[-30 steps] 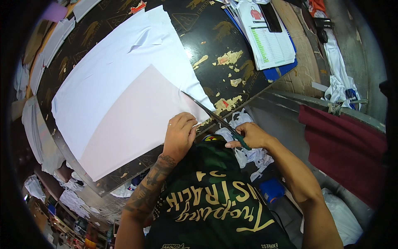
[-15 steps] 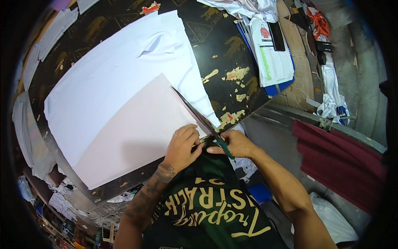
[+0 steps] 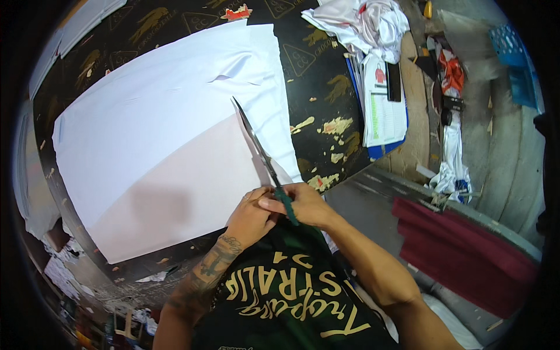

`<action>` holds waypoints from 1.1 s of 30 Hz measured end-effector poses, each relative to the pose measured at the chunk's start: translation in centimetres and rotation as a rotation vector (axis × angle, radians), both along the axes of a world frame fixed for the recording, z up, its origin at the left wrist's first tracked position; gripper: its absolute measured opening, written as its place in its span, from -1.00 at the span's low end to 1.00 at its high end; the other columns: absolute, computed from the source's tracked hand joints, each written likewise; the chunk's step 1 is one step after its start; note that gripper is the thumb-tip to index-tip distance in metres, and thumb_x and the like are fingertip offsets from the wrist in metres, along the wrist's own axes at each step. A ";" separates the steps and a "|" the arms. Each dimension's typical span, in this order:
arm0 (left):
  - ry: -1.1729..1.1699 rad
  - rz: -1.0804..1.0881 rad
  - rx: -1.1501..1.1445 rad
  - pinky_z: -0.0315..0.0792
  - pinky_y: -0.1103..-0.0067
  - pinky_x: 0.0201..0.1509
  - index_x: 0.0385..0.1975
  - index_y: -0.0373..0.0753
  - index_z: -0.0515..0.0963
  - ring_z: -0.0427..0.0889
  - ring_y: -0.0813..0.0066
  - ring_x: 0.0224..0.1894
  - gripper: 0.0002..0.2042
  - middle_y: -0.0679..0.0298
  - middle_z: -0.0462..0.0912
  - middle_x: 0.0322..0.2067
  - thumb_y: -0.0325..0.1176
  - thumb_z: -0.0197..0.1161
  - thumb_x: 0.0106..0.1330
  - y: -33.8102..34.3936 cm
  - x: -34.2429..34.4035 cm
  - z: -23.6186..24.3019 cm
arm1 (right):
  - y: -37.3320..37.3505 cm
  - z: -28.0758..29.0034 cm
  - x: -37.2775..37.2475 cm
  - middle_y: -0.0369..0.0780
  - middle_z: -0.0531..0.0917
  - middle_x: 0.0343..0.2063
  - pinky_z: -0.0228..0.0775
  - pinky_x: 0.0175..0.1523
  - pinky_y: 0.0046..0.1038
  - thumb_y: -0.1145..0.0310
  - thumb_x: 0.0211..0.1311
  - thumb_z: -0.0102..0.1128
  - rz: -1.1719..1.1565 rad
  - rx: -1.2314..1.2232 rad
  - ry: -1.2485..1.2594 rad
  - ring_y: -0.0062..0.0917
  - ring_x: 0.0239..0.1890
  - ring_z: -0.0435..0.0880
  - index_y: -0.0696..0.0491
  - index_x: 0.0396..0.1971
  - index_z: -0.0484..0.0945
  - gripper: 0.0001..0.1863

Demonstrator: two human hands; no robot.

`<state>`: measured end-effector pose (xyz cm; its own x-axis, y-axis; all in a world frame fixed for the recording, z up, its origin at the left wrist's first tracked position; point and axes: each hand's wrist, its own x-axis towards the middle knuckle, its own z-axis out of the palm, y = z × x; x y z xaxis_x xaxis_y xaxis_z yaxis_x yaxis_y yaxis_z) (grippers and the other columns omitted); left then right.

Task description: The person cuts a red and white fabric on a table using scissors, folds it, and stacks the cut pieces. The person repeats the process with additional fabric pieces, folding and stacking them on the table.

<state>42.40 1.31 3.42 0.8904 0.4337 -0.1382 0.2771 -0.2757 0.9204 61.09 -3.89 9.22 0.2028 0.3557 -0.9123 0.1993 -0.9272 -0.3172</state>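
Note:
A large piece of white fabric point(image 3: 175, 87) lies on a dark patterned table, with a pale pinkish pattern sheet point(image 3: 157, 186) over its near part. My right hand point(image 3: 306, 204) is closed around the dark green handles of long-bladed scissors point(image 3: 256, 143). The blades look shut and point away from me along the sheet's right edge, the tip over the white fabric past the sheet's corner. My left hand point(image 3: 249, 216) rests at the sheet's near right corner, touching my right hand. Its fingers are bent together; what they pinch, if anything, is hidden.
Stacked papers point(image 3: 379, 116) with a black phone point(image 3: 394, 83) lie at the table's right, below crumpled white cloth point(image 3: 364, 26). The dark tabletop point(image 3: 315, 64) has worn patches. Maroon cloth point(image 3: 461, 262) hangs at the right, and a blue plastic basket point(image 3: 516, 64) stands beyond.
The scissors have moved left from the white fabric's right edge onto the sheet's right edge. My right hand has shifted left against my left hand, whose fingers have drawn in.

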 end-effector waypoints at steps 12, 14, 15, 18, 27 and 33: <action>0.242 0.754 0.511 0.24 0.15 0.37 0.18 -0.24 0.57 0.46 0.15 0.30 -0.52 0.18 0.56 0.16 -0.38 0.37 0.21 3.1 5.7 1.2 | 10.8 5.3 21.3 -0.28 0.70 -0.47 0.54 -0.17 -0.39 -0.35 0.30 0.43 0.917 -0.010 0.167 -0.50 -0.37 0.69 0.07 -0.18 0.75 -0.33; 0.300 0.759 0.599 0.23 0.13 0.39 0.19 -0.23 0.57 0.44 0.20 0.33 -0.50 0.20 0.55 0.19 -0.34 0.35 0.20 3.4 6.4 0.7 | 15.8 3.3 22.6 -0.17 0.75 -0.38 0.54 0.00 -0.27 -0.35 0.29 0.43 1.170 0.186 0.099 -0.32 -0.21 0.74 0.06 -0.10 0.72 -0.32; 0.321 0.754 0.632 0.24 0.13 0.40 0.20 -0.23 0.57 0.43 0.22 0.34 -0.49 0.21 0.55 0.20 -0.31 0.34 0.20 3.3 6.6 0.4 | 18.1 2.6 22.6 -0.11 0.77 -0.33 0.52 0.07 -0.22 -0.35 0.28 0.43 1.256 0.235 0.099 -0.24 -0.13 0.75 0.05 -0.08 0.70 -0.31; 0.363 0.754 0.709 0.25 0.12 0.41 0.22 -0.23 0.56 0.43 0.25 0.35 -0.46 0.22 0.54 0.22 -0.27 0.31 0.19 2.7 6.7 -0.3 | 24.1 1.1 21.5 -0.08 0.71 -0.35 0.49 0.05 -0.17 -0.42 0.20 0.45 1.463 0.158 0.126 -0.15 -0.16 0.71 0.07 -0.18 0.63 -0.26; 0.449 0.731 0.765 0.27 0.17 0.41 0.18 -0.18 0.62 0.45 0.34 0.32 -0.51 0.29 0.57 0.19 -0.19 0.28 0.23 2.6 6.8 -0.8 | 28.7 1.0 19.2 -0.16 0.58 -0.53 0.43 -0.16 -0.23 -0.26 0.12 0.60 1.594 0.087 0.077 -0.31 -0.38 0.59 0.15 -0.26 0.68 -0.32; 0.412 0.738 0.745 0.28 0.12 0.40 0.16 -0.22 0.63 0.48 0.30 0.31 -0.51 0.24 0.58 0.18 -0.24 0.28 0.20 2.6 6.8 -0.8 | 28.0 1.5 16.8 -0.20 0.47 -0.64 0.37 -0.29 -0.32 -0.31 0.02 0.65 1.588 0.142 0.059 -0.44 -0.50 0.47 0.18 -0.50 0.59 -0.25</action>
<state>49.20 3.92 2.65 0.3276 0.9327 0.1510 0.8449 -0.3607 0.3951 77.92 24.09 10.73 -0.4727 0.2405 -0.8478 0.8756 0.2368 -0.4210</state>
